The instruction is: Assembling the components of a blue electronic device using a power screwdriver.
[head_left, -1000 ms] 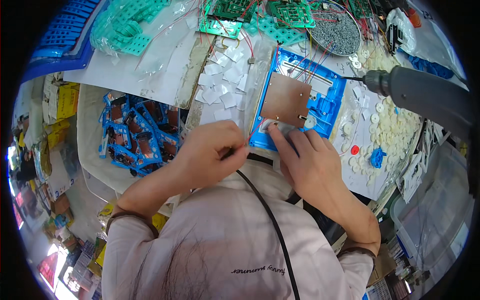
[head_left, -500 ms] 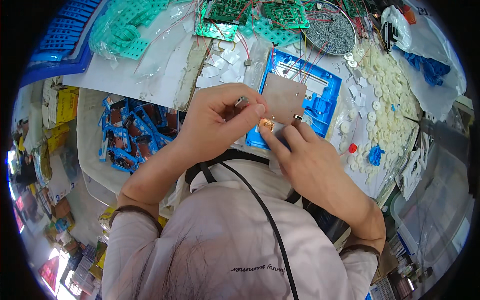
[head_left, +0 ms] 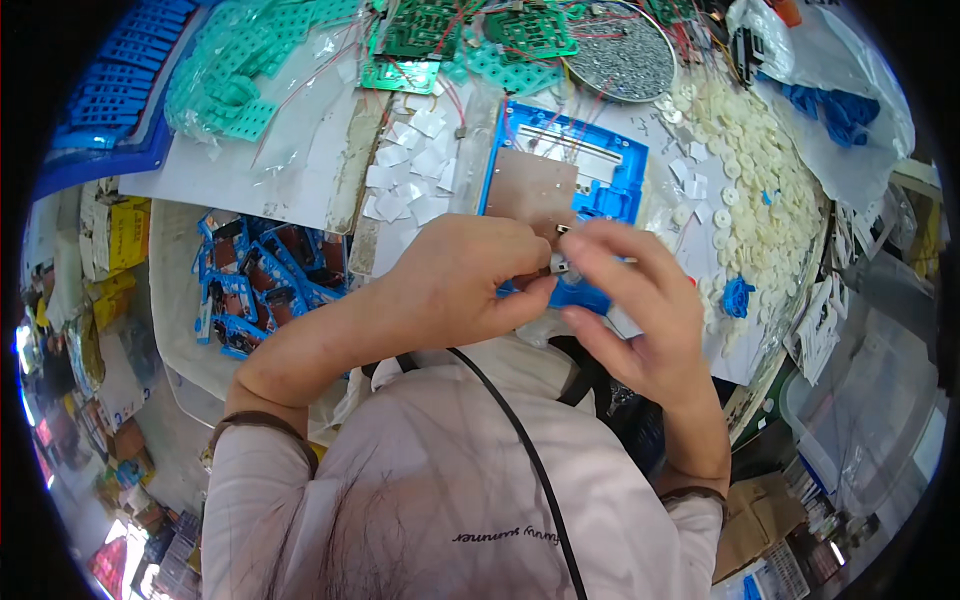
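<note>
A blue plastic casing (head_left: 628, 165) lies in front of me, with a flat brown circuit board (head_left: 535, 185) resting in it. My left hand (head_left: 470, 265) is closed over the casing's near left part, its thumb and forefinger pinching a small silvery metal part (head_left: 557, 266). My right hand (head_left: 645, 305) hovers over the near right part of the casing, with thumb and fingers apart and nothing visible between them. Its fingers are smeared by motion and hide part of the casing. By its fingertips, a small black-and-silver component (head_left: 563, 230) sits at the board's near edge.
White paper squares (head_left: 410, 165) lie left of the casing, and pale round plastic pieces (head_left: 760, 200) are heaped to the right. Green circuit boards (head_left: 520, 35) with thin wires and a round tray of small metal pieces (head_left: 622, 60) stand behind. A bin (head_left: 180, 320) holds assembled blue units.
My left hand has brought the metal part down to the board's near edge. My right hand has lifted off the board and spread its fingers. The view has shifted slightly.
</note>
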`<state>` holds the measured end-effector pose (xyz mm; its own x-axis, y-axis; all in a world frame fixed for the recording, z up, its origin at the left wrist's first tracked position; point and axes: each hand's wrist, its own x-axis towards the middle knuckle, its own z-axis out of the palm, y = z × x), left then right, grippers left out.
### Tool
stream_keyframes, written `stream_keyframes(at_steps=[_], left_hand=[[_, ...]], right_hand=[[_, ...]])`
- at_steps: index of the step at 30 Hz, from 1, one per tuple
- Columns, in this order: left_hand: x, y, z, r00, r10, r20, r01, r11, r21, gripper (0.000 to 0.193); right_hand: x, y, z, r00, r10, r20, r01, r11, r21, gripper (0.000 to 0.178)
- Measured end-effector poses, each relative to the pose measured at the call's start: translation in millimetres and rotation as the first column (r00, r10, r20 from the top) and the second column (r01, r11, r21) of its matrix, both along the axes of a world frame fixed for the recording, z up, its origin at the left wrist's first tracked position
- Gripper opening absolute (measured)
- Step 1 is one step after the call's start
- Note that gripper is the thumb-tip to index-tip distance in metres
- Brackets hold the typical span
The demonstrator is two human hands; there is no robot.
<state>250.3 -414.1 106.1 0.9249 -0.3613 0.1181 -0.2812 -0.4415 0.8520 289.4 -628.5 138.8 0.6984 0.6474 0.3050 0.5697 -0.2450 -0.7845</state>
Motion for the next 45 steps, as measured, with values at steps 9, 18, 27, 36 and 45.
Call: stream_keyframes(at_steps=[9, 18, 27, 36, 45], left_hand=[[6, -11, 0, 0.994, -0.097, 0.056, 0.095, 0.995, 0.042, 0.013], [-20, -3, -9, 0.959, -0.193, 0.209, 0.14, 0.96, 0.24, 0.024], [-20, 1, -17, 0.951, -0.211, 0.226, 0.14, 0.946, 0.293, 0.017], [-18, -10, -16, 0.89, -0.305, 0.339, 0.208, 0.933, 0.294, 0.032], [-10, -22, -27, 0.751, -0.41, 0.517, 0.202, 0.889, 0.412, 0.034]], right_hand=[[-11, -22, -12, 0.989, -0.067, 0.128, 0.092, 0.976, -0.199, 0.032], [-39, -37, -33, 0.962, -0.152, 0.225, 0.21, 0.942, -0.262, 0.022], [-21, -50, -49, 0.994, -0.11, -0.019, 0.106, 0.986, -0.126, 0.018], [-35, -53, -48, 0.96, -0.263, -0.1, 0.235, 0.945, -0.228, 0.02], [-24, -60, -43, 0.915, -0.177, -0.363, 0.112, 0.975, -0.193, 0.012]])
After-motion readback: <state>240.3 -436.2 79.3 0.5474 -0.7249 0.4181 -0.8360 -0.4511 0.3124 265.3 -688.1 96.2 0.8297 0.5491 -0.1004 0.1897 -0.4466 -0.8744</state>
